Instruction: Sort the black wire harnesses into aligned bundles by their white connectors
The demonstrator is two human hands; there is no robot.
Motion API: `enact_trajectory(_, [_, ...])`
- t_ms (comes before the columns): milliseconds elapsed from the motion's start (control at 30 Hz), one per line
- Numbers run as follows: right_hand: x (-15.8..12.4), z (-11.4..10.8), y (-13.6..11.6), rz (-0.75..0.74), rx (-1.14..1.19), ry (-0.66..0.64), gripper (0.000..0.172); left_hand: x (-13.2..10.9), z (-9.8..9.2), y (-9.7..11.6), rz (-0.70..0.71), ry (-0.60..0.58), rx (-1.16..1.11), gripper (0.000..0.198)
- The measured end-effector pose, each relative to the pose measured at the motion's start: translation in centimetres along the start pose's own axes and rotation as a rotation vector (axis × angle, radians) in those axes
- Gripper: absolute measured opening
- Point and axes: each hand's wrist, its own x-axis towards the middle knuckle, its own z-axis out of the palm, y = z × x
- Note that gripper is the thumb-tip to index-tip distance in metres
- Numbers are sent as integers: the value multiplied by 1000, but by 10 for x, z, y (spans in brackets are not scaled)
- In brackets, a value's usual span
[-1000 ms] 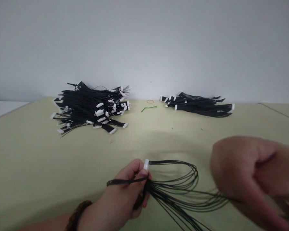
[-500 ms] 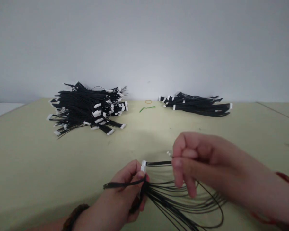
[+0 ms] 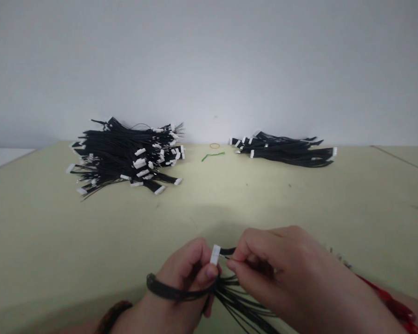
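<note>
Pinched white plug (image 3: pixel 215 254) between left fingers (image 3: pixel 197 248), lower centre of frame; pinched thin wire (image 3: pixel 225 257) at its right edge between right fingers (image 3: pixel 252 242). Looked light, stiff at plug, soft along wire; seemed best held by plug's sides and near wire's tip.

Grey wall (image 3: pixel 209 65) behind yellowish table (image 3: pixel 73 232)
</note>
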Motion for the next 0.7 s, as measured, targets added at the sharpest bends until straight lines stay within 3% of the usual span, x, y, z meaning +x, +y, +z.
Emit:
enact_trajectory(267, [-3,5,0,-93,-76,66,14,-2,-1,0,90,7,179,32])
enact_trajectory(367, [-6,6,0,-109,-117,63,14,-4,-3,2,186,17,330,31])
enact_trajectory(533, [-8,14,-1,-334,-237,108,18,-3,-5,4,307,-15,493,28])
enact_trajectory(600, [-6,14,-1,-346,-265,99,19,-1,-6,1,274,-26,471,28])
enact_trajectory(700, [-1,4,-3,-341,-274,124,20,3,-6,-3,95,-65,288,28])
